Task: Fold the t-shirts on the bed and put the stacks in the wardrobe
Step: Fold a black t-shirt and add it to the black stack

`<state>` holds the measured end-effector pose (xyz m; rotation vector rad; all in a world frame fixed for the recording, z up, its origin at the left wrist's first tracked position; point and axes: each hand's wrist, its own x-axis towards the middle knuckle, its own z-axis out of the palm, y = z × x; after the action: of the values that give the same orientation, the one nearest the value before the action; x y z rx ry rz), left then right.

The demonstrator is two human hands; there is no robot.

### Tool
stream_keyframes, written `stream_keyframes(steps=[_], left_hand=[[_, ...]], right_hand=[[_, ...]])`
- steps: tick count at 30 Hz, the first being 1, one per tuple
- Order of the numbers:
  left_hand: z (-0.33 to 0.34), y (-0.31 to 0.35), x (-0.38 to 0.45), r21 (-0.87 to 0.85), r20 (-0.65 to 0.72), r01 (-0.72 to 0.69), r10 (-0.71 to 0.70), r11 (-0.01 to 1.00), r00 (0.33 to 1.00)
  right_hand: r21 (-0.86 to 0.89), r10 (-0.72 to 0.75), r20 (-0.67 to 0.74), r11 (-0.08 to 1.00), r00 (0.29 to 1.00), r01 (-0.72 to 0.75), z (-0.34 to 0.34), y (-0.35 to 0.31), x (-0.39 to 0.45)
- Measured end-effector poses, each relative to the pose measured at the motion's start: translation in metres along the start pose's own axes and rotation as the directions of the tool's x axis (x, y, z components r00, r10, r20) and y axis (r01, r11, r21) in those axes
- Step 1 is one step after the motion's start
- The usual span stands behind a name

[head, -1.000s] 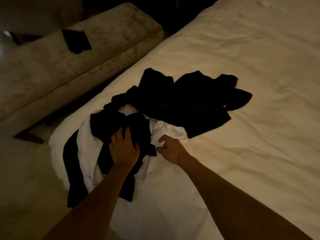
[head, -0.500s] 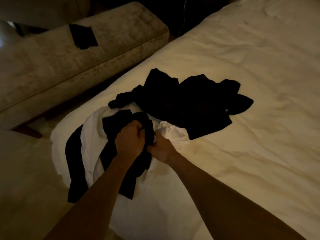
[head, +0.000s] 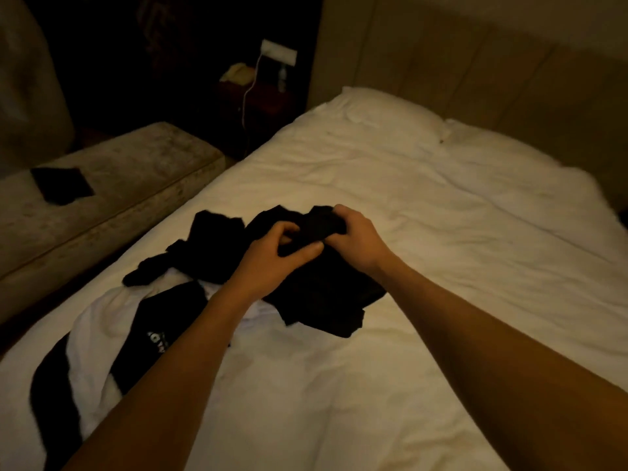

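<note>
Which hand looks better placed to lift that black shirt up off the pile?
Probably the right hand: it grips the black shirt at its far top edge, while the left hand pinches lower folds.

Crumpled black t-shirts [head: 319,297] heaped unfolded mid-bed [head: 441,232], toward the left edge. White t-shirt [head: 91,338], rumpled, by the near left edge; a black t-shirt with white print [head: 163,321] lies across it.

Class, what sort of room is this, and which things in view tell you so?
Most likely a bedroom, perhaps a hotel room: a made bed with a pillow, a padded headboard, and an upholstered bench alongside.
</note>
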<state>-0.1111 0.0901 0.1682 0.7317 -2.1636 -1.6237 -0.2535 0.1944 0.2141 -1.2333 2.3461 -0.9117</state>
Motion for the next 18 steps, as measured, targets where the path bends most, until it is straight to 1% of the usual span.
stream_keyframes(steps=[2, 3, 5, 8, 9, 11, 13, 18], left_hand=[[0.017, 0.019, -0.012, 0.072, 0.124, -0.089, 0.080, 0.993, 0.989], [0.025, 0.028, -0.017, 0.093, 0.148, -0.137, 0.123, 0.986, 0.981], [0.040, 0.048, -0.027, 0.120, 0.143, -0.186, 0.168, 0.975, 0.975], [0.057, 0.081, -0.035, 0.203, 0.170, -0.204, 0.170, 0.958, 0.971], [0.061, 0.092, -0.036, 0.229, 0.180, -0.209, 0.169, 0.951, 0.969], [0.068, 0.111, -0.036, 0.228, 0.182, -0.222, 0.182, 0.948, 0.966], [0.076, 0.132, -0.040, 0.233, 0.166, -0.254, 0.219, 0.939, 0.961], [0.100, 0.179, -0.054, 0.354, 0.146, -0.403, 0.376, 0.844, 0.915]], right_hand=[[0.005, 0.026, -0.088, 1.000, 0.996, -0.026, -0.044, -0.002, -0.021], [-0.003, 0.043, -0.122, 0.999, 0.992, -0.044, -0.066, -0.003, -0.033], [-0.014, 0.105, -0.154, 0.994, 0.982, -0.108, -0.106, 0.000, -0.059], [0.037, 0.211, -0.109, 0.977, 0.971, -0.208, -0.159, 0.010, -0.103], [0.013, 0.227, -0.089, 0.974, 0.970, -0.227, -0.174, 0.013, -0.118], [-0.021, 0.255, -0.044, 0.967, 0.966, -0.256, -0.199, 0.017, -0.144], [-0.004, 0.265, -0.027, 0.964, 0.964, -0.265, -0.219, 0.022, -0.172], [0.206, 0.332, -0.067, 0.927, 0.941, -0.313, -0.240, 0.037, -0.223]])
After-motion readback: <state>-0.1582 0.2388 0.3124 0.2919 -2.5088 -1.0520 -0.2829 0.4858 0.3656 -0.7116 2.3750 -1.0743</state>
